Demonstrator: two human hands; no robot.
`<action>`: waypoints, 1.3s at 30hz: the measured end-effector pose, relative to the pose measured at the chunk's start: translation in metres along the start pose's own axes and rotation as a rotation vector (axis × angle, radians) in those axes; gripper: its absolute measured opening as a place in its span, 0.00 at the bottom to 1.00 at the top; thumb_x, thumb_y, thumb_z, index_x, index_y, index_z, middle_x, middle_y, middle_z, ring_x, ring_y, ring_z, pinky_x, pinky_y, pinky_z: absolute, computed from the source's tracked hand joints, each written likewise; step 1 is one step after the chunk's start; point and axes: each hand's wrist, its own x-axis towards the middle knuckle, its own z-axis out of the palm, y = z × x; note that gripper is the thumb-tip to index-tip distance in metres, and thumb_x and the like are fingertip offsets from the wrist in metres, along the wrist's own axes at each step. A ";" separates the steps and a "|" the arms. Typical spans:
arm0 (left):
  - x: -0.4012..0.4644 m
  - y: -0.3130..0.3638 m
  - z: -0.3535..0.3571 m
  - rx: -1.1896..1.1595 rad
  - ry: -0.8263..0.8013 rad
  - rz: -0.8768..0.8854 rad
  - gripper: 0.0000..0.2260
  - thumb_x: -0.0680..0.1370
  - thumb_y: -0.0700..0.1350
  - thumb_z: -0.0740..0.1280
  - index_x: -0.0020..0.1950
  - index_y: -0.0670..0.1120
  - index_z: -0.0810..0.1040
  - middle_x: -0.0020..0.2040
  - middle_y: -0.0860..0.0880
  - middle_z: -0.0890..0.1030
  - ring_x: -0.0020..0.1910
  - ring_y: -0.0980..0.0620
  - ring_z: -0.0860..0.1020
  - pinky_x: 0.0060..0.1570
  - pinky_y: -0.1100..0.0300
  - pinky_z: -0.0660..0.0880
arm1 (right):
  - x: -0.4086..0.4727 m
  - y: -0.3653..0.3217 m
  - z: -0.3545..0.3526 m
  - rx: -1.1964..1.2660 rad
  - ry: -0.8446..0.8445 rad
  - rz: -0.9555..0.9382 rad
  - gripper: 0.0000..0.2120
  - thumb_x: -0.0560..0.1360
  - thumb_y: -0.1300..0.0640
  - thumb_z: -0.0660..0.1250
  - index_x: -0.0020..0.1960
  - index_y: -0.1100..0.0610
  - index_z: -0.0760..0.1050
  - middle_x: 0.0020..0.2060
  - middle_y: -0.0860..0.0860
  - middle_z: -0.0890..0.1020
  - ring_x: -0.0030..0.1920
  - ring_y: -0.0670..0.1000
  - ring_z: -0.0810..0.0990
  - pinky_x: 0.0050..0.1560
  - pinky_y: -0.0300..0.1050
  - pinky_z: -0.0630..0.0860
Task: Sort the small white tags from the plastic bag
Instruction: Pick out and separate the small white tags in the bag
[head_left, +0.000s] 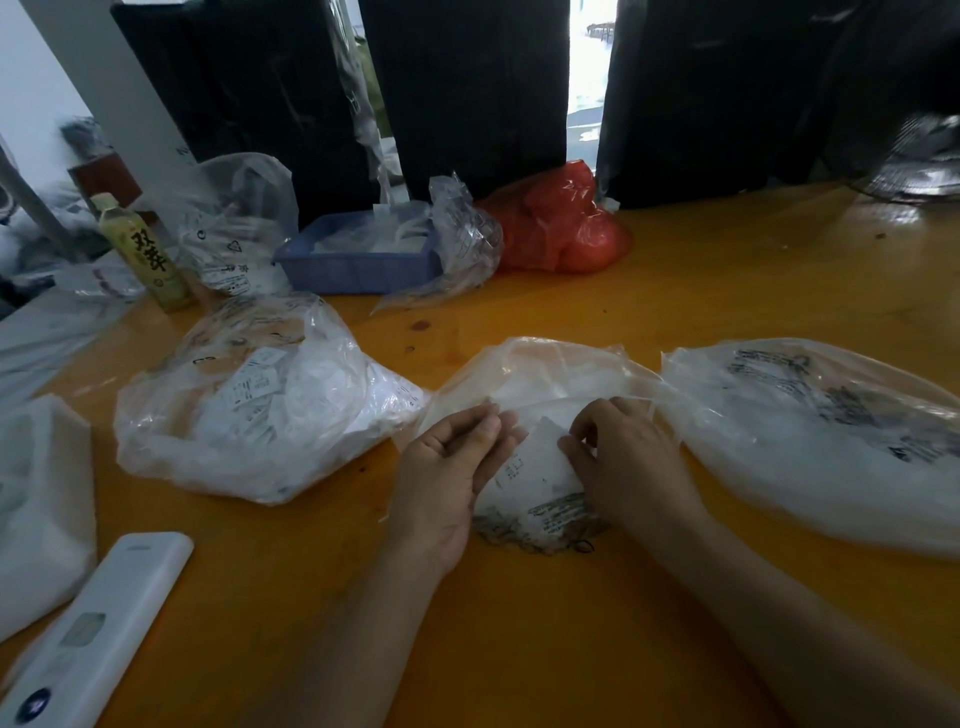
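Plastic, thin and crinkly, was what both hands were working at: a clear bag (524, 395) lying on the orange table (675, 291), straight in front of the person. The left hand (447, 478) lay along the bag's near-left edge, fingers fairly straight against the film and a white tag (535, 467) — whether it pinched anything I could not tell. The right hand (628, 462), on the bag's near-right side, had its fingers curled down onto the tag's edge and seemed to pinch it through or beside the plastic.

That tag looked like a small, flat white slip with fine dark print along its lower part; the print was too blurred to read. I judged it nearly weightless and limp, apt to bend, and the film slippery enough to slide under the fingers. A pinch at a corner or free edge, with the other hand holding the bag open, would serve best.

Left of the bag sat a second bag (254, 405) stuffed with more printed tags. Right of it lay a third (810, 431), cloudy and marked in black. Beyond the bag stood a blue tray (358, 270) with white pieces in it, a red bag (561, 228) near that — and a green bottle (145, 254) further left.
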 end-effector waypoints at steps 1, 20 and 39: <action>0.000 0.000 0.000 0.002 -0.004 0.001 0.17 0.73 0.40 0.74 0.61 0.36 0.82 0.55 0.38 0.87 0.55 0.42 0.88 0.47 0.63 0.84 | 0.001 0.001 -0.001 0.020 0.035 -0.002 0.06 0.81 0.47 0.66 0.52 0.49 0.75 0.48 0.45 0.77 0.45 0.46 0.76 0.47 0.44 0.77; -0.003 -0.002 0.002 0.033 -0.081 -0.048 0.15 0.74 0.41 0.74 0.59 0.37 0.84 0.56 0.36 0.87 0.57 0.40 0.87 0.52 0.60 0.84 | -0.005 0.006 -0.024 0.816 0.182 0.045 0.22 0.78 0.53 0.72 0.71 0.48 0.73 0.41 0.45 0.87 0.43 0.46 0.86 0.49 0.42 0.81; -0.007 0.001 0.005 0.057 -0.110 -0.059 0.07 0.74 0.41 0.75 0.51 0.44 0.90 0.57 0.36 0.87 0.57 0.40 0.87 0.52 0.61 0.83 | -0.010 0.002 -0.029 0.888 0.136 -0.012 0.03 0.80 0.57 0.68 0.49 0.53 0.80 0.40 0.58 0.81 0.43 0.67 0.77 0.41 0.63 0.78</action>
